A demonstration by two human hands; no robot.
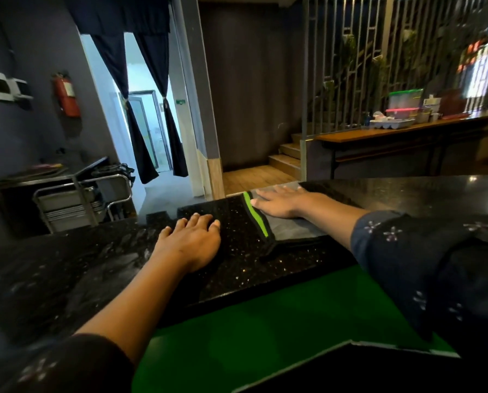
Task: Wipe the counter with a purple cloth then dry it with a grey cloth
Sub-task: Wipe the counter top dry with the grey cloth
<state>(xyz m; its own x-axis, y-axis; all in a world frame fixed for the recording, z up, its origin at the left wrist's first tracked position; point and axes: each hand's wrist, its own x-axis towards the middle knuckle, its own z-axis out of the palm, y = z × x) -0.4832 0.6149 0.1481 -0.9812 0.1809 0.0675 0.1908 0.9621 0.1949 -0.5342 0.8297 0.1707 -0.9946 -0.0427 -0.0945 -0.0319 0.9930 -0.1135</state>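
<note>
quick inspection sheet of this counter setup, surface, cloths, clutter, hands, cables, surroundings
surface: black speckled counter, glossy, with pale streaks on its left part
job's things: grey cloth with a green stripe lies flat near the far edge; no purple cloth seen
clutter: nothing seen on the counter
hands: right hand lies flat on the grey cloth, fingers straight; left hand rests on bare counter, fingers loosely bent, holding nothing
cables: nothing seen
surroundings: red fire extinguisher on the left wall, metal trolley below it, curtained doorway, wooden side table carrying food containers
</note>
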